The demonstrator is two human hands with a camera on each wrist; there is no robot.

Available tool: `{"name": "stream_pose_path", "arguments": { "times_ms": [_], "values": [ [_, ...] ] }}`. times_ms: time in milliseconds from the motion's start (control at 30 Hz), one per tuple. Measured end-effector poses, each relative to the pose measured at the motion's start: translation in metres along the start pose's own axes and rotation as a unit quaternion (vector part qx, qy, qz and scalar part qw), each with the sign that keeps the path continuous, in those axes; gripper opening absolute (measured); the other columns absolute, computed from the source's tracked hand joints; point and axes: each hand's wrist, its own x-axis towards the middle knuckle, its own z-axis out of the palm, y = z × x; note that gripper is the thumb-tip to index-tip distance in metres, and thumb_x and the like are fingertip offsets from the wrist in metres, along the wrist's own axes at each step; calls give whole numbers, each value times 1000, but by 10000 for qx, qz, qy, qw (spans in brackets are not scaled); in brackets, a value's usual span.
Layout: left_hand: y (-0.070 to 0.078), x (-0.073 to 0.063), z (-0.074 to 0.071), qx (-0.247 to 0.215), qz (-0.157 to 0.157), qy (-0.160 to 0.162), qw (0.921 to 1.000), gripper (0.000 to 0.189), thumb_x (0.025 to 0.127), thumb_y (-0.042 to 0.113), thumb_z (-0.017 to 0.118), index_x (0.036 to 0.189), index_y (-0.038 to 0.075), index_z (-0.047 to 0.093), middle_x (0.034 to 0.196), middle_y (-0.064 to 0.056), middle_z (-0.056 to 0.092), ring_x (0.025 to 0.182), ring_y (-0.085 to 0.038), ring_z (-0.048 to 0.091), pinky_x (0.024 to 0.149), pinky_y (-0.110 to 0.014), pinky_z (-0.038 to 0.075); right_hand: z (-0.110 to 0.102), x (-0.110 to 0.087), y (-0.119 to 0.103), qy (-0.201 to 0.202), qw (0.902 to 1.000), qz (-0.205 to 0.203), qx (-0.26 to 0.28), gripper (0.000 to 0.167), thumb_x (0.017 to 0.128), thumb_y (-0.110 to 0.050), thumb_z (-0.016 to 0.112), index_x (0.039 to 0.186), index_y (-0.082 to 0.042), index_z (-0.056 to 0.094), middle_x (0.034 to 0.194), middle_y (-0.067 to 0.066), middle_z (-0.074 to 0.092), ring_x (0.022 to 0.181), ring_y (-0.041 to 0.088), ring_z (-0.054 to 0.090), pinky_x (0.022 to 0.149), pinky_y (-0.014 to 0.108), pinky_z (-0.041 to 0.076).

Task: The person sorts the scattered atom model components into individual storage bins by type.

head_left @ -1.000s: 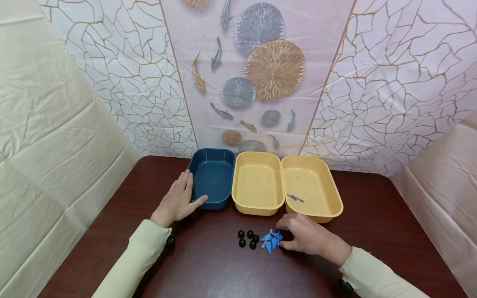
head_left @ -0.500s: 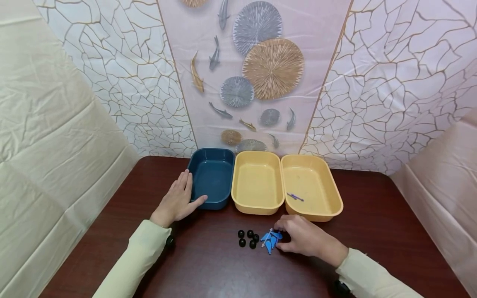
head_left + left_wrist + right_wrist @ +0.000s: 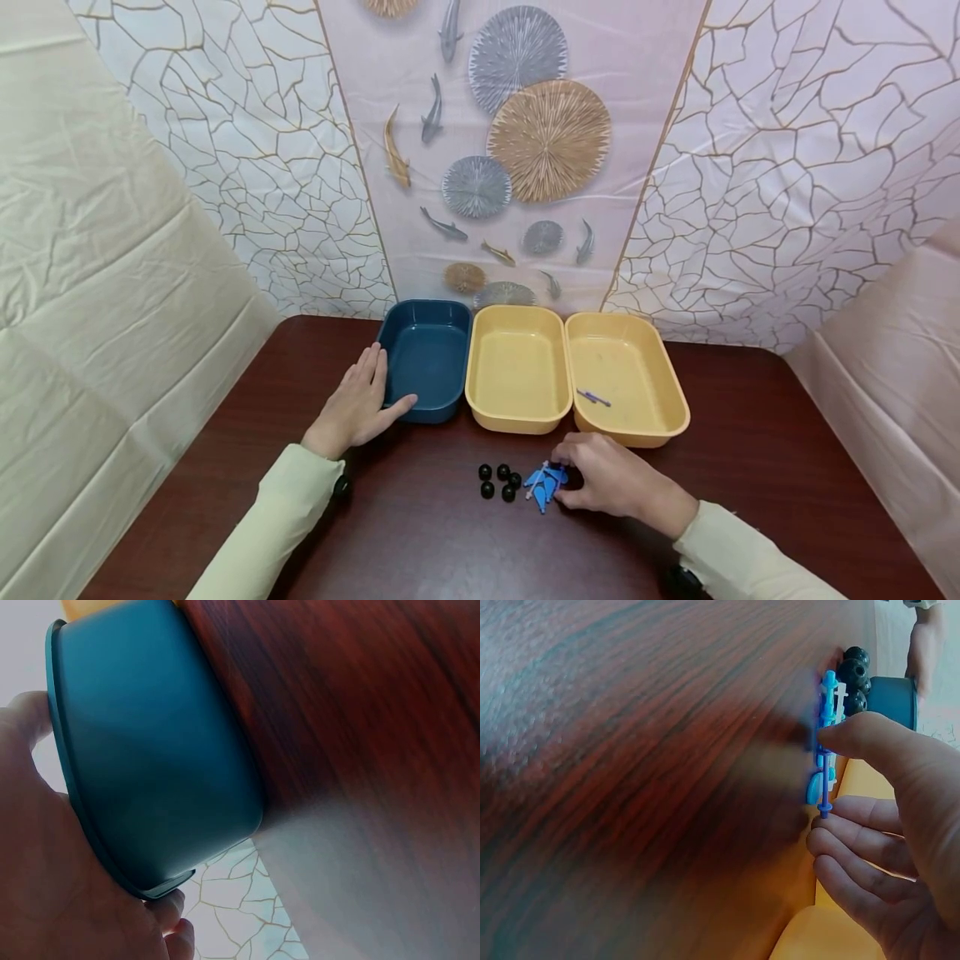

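My left hand rests on the left and near rim of the dark teal bin, fingers straight and thumb spread; the left wrist view shows the bin's outer wall. At the table's middle, my right hand is at a small pile of flat blue drop-shaped pieces. In the right wrist view its thumb and a fingertip pinch a thin purple stick at either end, right against the pile. A pale stick lies across the blue pieces. Several black beads sit just left of them.
A middle yellow bin stands beside the teal one. The right yellow bin holds purple sticks. All three bins stand in a row at the back of the dark wooden table, before a patterned cloth backdrop.
My right hand has shifted slightly left onto the pile, with thumb and fingers closing in on the purple stick. The left hand keeps its place on the teal bin.
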Motion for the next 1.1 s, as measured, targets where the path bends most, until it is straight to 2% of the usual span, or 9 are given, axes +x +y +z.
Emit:
{"name": "stream_pose_path", "arguments": {
  "times_ms": [233,533,700,900,1100],
  "values": [
    [-1,0,1,3,21,-10,10000,101,103,60,54,164,-11,16,175,-29,13,163,-48,15,130,-63,22,-9,-1,-1,-19,9999,-15,-114,28,81,-25,89,101,-10,77,94,-3,72,84,4,65,72,22,57],
    [-2,2,1,3,15,-48,10000,102,103,62,52,164,-10,16,175,-29,13,163,-48,15,130,-63,22,-31,-5,-5,-162,9997,136,-119,34,82,-24,88,107,-3,78,101,4,77,91,12,73,76,29,63],
    [-2,1,1,28,13,-38,10000,102,103,62,52,164,-11,17,175,-29,14,163,-48,16,130,-63,23,-45,-9,-7,62,9998,24,-195,33,80,-22,88,104,-4,78,100,5,77,90,14,74,76,30,63],
    [-3,1,2,42,37,41,10000,101,103,61,53,164,-11,17,175,-29,15,162,-48,17,130,-63,23,-63,-12,-6,418,9975,-173,-538,30,77,-22,90,102,-7,78,98,1,76,89,11,72,75,28,62],
    [-2,0,1,29,38,32,10000,101,103,61,54,164,-11,17,175,-29,14,163,-48,16,130,-62,23,-83,-12,-2,538,9958,-86,-738,33,78,-21,89,105,-6,79,99,2,76,86,12,71,71,25,61]
  ]
}}
